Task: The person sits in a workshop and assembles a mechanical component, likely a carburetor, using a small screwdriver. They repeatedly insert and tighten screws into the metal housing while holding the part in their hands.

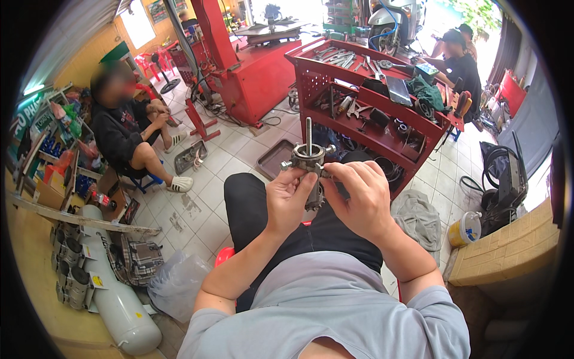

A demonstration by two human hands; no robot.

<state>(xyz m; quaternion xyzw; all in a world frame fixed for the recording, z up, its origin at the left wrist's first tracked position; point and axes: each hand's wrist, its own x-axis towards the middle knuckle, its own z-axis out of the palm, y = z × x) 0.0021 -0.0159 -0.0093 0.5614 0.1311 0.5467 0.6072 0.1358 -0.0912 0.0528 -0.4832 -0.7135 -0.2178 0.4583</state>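
Above my lap I hold up a greyish round metal part (308, 160). A long threaded rod (309, 133) stands upright through its middle, and a few bolts stick out around its collar. My left hand (288, 200) is closed on its left side, thumb and fingers pressed to the body below the collar. On the other side my right hand (362, 192) pinches the part's right edge near a side bolt; its fingertips partly hide the spot. The lower end of the part, with toothed-looking edges, shows between my hands.
Ahead stands a red tool cart (371, 96) carrying wrenches. Metal trays (276, 160) lie on the tiled floor. A seated person (128, 119) is at left, another person (460, 69) at far right. A grey cylinder tank (116, 293), a cloth (417, 218) and a bucket (465, 230) flank me.
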